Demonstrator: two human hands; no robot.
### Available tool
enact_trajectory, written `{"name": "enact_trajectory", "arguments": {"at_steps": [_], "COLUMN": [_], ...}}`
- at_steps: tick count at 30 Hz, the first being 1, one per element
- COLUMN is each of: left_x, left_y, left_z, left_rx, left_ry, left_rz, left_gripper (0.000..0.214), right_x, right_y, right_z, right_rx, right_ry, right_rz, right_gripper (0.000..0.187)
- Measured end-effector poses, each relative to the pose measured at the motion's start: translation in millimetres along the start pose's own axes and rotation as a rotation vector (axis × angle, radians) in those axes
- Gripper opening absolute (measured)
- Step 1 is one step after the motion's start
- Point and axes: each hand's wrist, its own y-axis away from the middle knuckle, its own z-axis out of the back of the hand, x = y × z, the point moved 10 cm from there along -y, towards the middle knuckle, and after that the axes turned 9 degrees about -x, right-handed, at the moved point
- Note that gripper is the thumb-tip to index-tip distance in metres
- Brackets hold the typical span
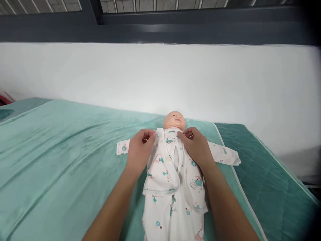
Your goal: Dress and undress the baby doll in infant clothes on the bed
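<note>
White printed cotton all over the place here, folks: we've got a doll [175, 119] on its back on a mint-green sheet [75, 160], wearing a top [160, 167] over a lower garment [159, 219]. Its long axis runs straight away from us, head at the far end near the wall [125, 77]. What matters is the front gap [176, 158] in the top: it runs roughly lengthwise, just below our fingertips, and our right hand [197, 146] is clearly nearer to it than our left hand [140, 149].

Grip-wise, our left thumb and finger look pinched together on the top's edge at one shoulder. Our right fingertips touch the cloth by the neckline, but we honestly can't tell if they've got any of it nipped.

Headcount: one doll, one top with two sleeves [224, 154] stretched out sideways, one lower garment, two hands, one mint-green sheet, and one darker green cover [272, 167] off to our right.
</note>
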Motion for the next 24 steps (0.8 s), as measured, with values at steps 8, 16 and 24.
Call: {"name": "enact_trajectory", "arguments": {"at_steps": [8,16,24], "left_x": [10.0,5.2,-28.8], "left_y": [-48.7,-44.8,-37.0], "left_z": [-69.0,-69.0,-76.8], "left_rx": [0.193,0.292,0.175], "left_ry": [-0.333,-0.369,0.058], "left_rz": [-0.05,-0.026,-0.01], "left_gripper": [0.019,0.015,0.015], "right_x": [-9.1,-14.0,-12.4], "right_y": [-4.8,-3.7,-3.0], "right_z": [2.5,7.1,3.1], "right_rx": [0.025,0.086,0.082], "right_ry": [-0.061,-0.099,-0.254], "right_rz": [-0.069,-0.16,-0.177], "right_gripper": [0.018,0.021,0.02]}}
